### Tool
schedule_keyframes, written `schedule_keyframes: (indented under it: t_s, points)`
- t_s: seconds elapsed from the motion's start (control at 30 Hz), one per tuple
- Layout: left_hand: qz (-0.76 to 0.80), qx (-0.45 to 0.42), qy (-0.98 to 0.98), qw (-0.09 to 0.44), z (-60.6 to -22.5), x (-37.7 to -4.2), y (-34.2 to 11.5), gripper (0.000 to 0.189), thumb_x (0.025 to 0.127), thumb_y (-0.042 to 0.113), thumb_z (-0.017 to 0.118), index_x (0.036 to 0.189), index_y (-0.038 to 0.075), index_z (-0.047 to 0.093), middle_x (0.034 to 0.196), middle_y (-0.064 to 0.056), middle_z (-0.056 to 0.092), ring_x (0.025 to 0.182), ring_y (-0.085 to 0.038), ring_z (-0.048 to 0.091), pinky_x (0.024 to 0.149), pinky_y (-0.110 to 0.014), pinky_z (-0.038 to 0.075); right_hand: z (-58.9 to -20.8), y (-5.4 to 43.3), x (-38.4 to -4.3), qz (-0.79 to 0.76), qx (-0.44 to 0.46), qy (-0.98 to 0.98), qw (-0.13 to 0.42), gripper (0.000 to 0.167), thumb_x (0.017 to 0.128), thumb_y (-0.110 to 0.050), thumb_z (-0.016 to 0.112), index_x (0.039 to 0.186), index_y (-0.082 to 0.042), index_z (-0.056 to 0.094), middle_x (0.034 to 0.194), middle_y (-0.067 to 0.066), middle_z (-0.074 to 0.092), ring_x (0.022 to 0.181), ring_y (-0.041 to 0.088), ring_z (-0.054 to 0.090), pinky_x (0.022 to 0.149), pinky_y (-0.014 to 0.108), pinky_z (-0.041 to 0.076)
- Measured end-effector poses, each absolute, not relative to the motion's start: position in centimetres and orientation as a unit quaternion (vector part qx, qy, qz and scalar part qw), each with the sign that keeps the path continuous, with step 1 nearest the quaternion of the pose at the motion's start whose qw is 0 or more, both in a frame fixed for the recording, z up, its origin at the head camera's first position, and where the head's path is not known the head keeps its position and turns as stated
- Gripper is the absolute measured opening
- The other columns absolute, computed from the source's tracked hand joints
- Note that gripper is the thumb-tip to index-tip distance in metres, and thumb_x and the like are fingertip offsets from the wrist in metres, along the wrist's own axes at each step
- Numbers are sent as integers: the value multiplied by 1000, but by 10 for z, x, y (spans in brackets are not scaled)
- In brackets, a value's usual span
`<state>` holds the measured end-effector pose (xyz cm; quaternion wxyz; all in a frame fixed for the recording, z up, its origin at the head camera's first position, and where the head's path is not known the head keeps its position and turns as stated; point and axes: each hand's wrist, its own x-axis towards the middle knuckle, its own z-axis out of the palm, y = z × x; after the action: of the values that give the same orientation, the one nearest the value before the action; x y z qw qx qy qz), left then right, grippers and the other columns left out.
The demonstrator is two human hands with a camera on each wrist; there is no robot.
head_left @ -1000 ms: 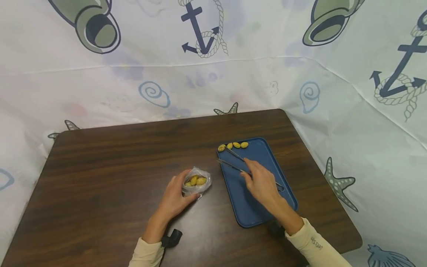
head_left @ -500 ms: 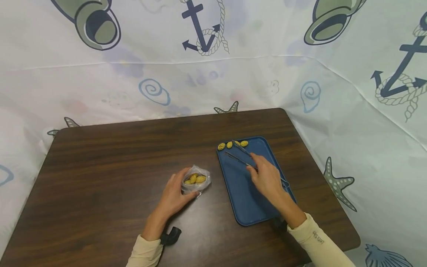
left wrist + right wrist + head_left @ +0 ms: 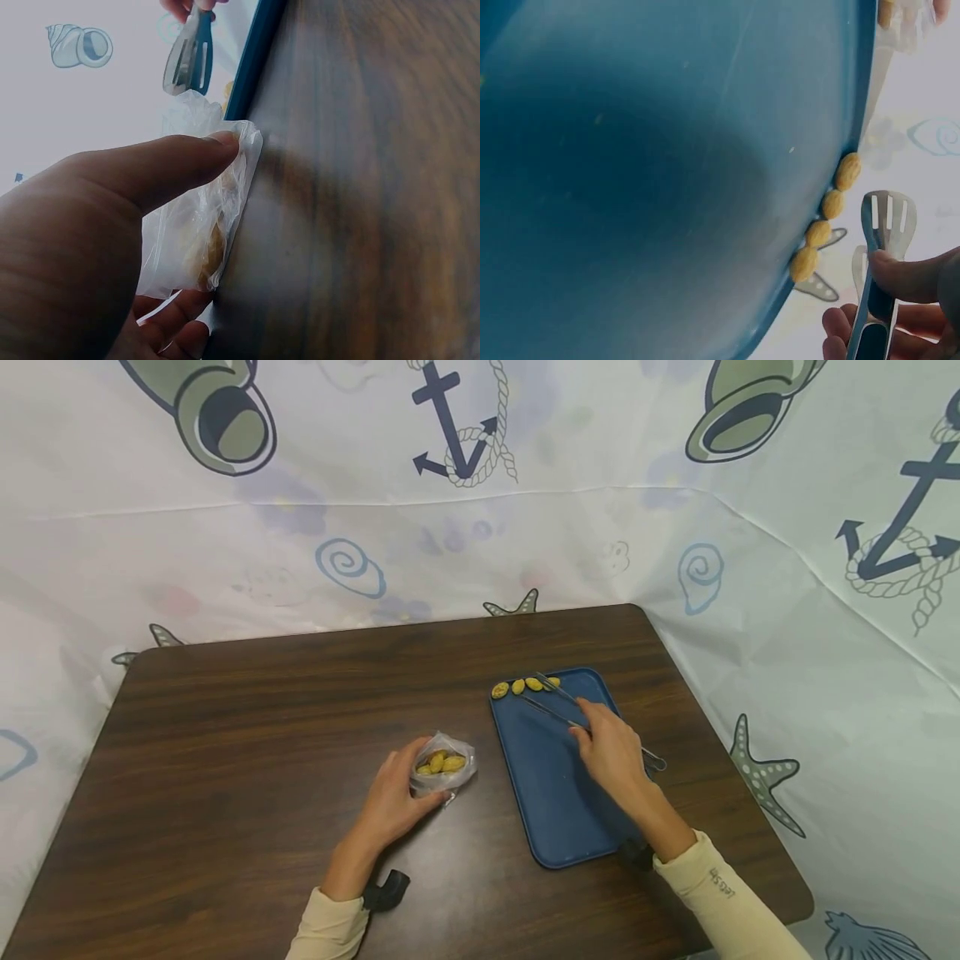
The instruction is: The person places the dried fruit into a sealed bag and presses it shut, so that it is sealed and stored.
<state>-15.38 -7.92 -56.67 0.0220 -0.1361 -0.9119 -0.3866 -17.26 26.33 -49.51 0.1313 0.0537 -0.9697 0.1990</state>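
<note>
My left hand (image 3: pixel 393 793) grips a small clear plastic bag (image 3: pixel 176 255) upright on the table, thumb on one side and fingers on the other. Its mouth is open, showing several yellow oval nut-like pieces (image 3: pixel 452 764) inside. With thumb and fingers, my right hand (image 3: pixel 615 752) holds metal tongs (image 3: pixel 553 714) with slotted ends (image 3: pixel 891 214). The tongs are spread and hold nothing, their tips over the far end of a blue tray (image 3: pixel 555 818). Along that far edge several more of the yellow pieces (image 3: pixel 818 233) lie in a row.
The dark wood-grain table (image 3: pixel 247 760) extends widely to the left of the bag. Behind it and at its right hangs a white sheet (image 3: pixel 585 527) printed with anchors and shells. A black wrist mount (image 3: pixel 386 891) sits at the left wrist.
My right hand has moved the tongs rightward along the row of yellow pieces, to above its right end. The left hand and bag stay in place.
</note>
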Motion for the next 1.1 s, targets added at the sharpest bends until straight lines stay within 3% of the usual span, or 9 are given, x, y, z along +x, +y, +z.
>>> schedule_keyframes:
  t_s: [0.37, 0.6, 1.1]
  points:
    - [-391, -136, -910, 16, -570, -152, -77, 88, 77, 32, 91, 152, 22, 46, 136, -13, 63, 117, -32, 58, 95, -55, 48, -500, 282, -180, 180, 40, -975, 123, 46, 95, -14, 74, 138, -2, 62, 128, 21, 70, 101, 45, 72, 73, 59, 56]
    - [-389, -144, -910, 29, -570, -157, -78, 88, 76, 30, 92, 150, 20, 47, 133, -12, 64, 114, -31, 58, 94, -53, 47, -501, 287, -188, 185, 47, -974, 120, 47, 96, -14, 72, 139, 0, 60, 126, 24, 69, 86, 44, 72, 67, 56, 56]
    - [-389, -135, -911, 20, -568, -156, -80, 89, 76, 33, 92, 151, 22, 46, 134, -12, 63, 117, -32, 57, 97, -55, 46, -507, 292, -204, 165, 29, -981, 97, 41, 97, -16, 71, 135, -4, 65, 117, 21, 73, 82, 42, 72, 66, 56, 55]
